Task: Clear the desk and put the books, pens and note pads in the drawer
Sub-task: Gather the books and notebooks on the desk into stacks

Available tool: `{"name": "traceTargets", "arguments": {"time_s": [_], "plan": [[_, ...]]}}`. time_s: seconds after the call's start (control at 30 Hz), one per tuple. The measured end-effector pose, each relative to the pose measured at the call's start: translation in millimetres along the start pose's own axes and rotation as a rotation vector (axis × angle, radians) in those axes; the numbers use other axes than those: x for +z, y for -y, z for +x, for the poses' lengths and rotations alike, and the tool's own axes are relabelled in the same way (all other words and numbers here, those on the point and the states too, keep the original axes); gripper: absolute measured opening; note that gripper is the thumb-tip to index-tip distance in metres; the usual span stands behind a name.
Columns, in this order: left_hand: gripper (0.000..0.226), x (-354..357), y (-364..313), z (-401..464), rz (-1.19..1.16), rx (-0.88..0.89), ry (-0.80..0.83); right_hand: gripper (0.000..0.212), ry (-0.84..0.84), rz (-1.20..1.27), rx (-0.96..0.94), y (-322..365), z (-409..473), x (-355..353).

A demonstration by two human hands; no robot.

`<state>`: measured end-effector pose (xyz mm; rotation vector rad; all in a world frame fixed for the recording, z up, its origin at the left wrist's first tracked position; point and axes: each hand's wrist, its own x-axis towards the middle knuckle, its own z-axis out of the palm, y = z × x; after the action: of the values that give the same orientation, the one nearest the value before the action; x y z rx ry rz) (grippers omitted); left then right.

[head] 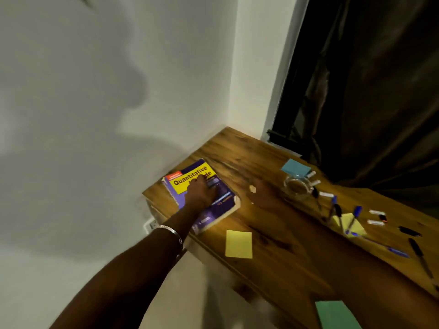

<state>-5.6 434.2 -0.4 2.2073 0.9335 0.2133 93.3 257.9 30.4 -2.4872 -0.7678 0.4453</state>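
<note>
Book (204,193): purple cover, yellow title panel with black lettering, red tab at one corner. Desk (280,252): warm brown wood grain with darker streaks. Relative to the book, a yellow note pad (238,244) is seen nearer the camera; a blue note pad (295,167) beyond, a green one (337,314) nearest. Blue pens (355,218) noted.

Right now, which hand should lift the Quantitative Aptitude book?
Left. The left hand already rests on the book near the desk's corner; the right hand hovers blurred beside it, near the glass.
</note>
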Motion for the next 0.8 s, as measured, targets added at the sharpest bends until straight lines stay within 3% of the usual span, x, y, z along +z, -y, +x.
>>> {"name": "traceTargets", "arguments": {"time_s": [0.13, 0.27, 0.47, 0.53, 0.63, 0.67, 0.73, 0.8], "plan": [[0.059, -22, 35, 14, 0.002, -0.082, -0.004, 0.042, 0.097, -0.018, 0.001, 22, 32, 31], [0.065, -32, 54, 20, 0.027, -0.158, -0.013, 0.053, 0.155, 0.003, -0.036, 25, 51, 57], [0.097, -26, 69, 31, -0.302, -0.337, 0.058, 0.052, 0.221, 0.117, -0.033, 34, 57, 65], [0.086, -23, 75, 39, -0.346, -0.394, 0.075, 0.051, 0.219, 0.154, -0.018, 35, 58, 66], [0.02, -32, 69, 33, -0.629, -0.492, 0.12, 0.047, 0.238, 0.244, 0.036, 37, 60, 65], [0.011, -32, 68, 31, -0.719, -0.536, 0.142, 0.047, 0.23, 0.27, 0.059, 36, 62, 66], [0.01, -29, 72, 32, -0.84, -0.579, 0.17, 0.048, 0.212, 0.317, 0.085, 35, 62, 68], [0.025, -22, 75, 32, -0.947, -0.574, 0.215, 0.048, 0.197, 0.38, 0.128, 33, 62, 70]]}}
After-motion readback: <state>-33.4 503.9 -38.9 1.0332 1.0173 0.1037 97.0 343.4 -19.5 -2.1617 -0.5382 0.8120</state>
